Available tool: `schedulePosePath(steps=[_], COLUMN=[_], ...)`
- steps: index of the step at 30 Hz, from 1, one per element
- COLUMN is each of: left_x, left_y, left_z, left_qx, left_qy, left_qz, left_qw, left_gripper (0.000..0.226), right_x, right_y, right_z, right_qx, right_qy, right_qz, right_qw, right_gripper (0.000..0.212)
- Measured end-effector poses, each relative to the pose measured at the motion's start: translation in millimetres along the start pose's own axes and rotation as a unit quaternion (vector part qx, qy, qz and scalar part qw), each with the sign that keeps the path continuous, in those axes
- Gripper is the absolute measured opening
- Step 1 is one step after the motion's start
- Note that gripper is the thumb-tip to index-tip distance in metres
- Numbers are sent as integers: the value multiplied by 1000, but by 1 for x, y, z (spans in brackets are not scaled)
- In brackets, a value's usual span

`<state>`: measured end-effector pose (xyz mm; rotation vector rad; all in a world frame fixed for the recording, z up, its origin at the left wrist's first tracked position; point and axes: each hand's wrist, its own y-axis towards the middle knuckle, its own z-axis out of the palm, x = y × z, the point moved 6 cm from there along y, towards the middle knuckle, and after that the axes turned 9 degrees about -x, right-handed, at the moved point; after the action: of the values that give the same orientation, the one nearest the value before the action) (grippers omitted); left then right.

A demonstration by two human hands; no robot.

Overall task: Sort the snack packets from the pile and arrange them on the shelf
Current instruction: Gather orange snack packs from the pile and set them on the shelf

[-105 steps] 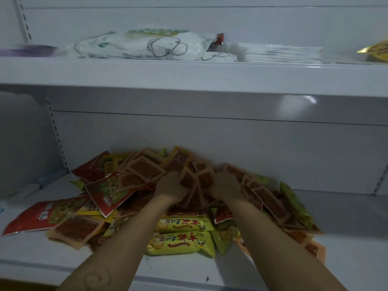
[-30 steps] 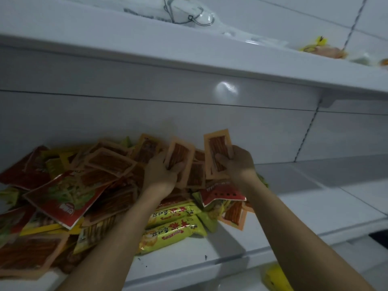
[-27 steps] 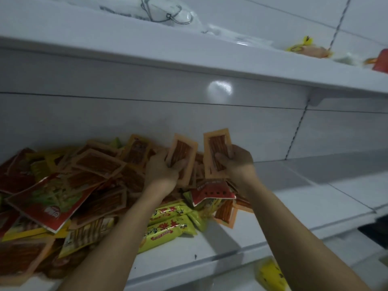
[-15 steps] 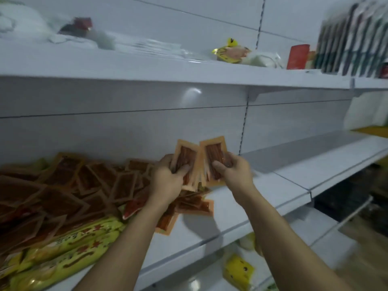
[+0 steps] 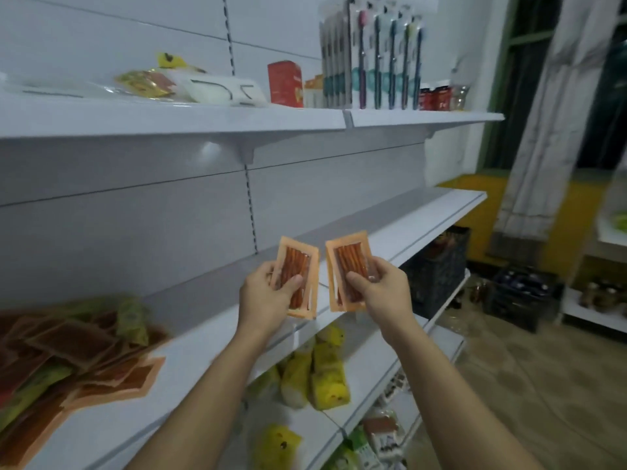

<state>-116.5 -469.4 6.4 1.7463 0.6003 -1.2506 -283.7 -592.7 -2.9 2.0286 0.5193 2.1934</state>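
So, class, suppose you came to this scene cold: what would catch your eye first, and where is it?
At centre, the left hand grips orange packets and the right hand grips a matching set, both held up side by side. At lower left, a mixed pile sprawls on the white shelf. At upper right, toothbrush packs stand in a row.

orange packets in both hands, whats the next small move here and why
Probably lower both handfuls onto the bare stretch of the middle shelf and set them down side by side. The left hand and the right hand each grip matching orange packets, held in the air to the right of the pile, so they look sorted and only need placing.
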Motion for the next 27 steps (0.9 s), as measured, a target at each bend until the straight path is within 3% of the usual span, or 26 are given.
schedulePosePath(steps=[11, 21, 27], left_x=[0, 17, 19], left_y=[-24, -13, 16], left_z=[182, 361, 448], left_qx=[124, 239, 264], left_qy=[-39, -87, -102], left_qz=[-3, -48, -51], left_qw=[991, 966, 958], left_gripper=[23, 23, 23], right_x=[-30, -74, -96], right_y=[59, 148, 216], right_z=[-154, -256, -288], right_qx=[-114, -207, -239], right_qy=[-85, -146, -140], right_qz=[0, 19, 46], right_qw=[990, 967, 960], right_gripper=[20, 22, 25])
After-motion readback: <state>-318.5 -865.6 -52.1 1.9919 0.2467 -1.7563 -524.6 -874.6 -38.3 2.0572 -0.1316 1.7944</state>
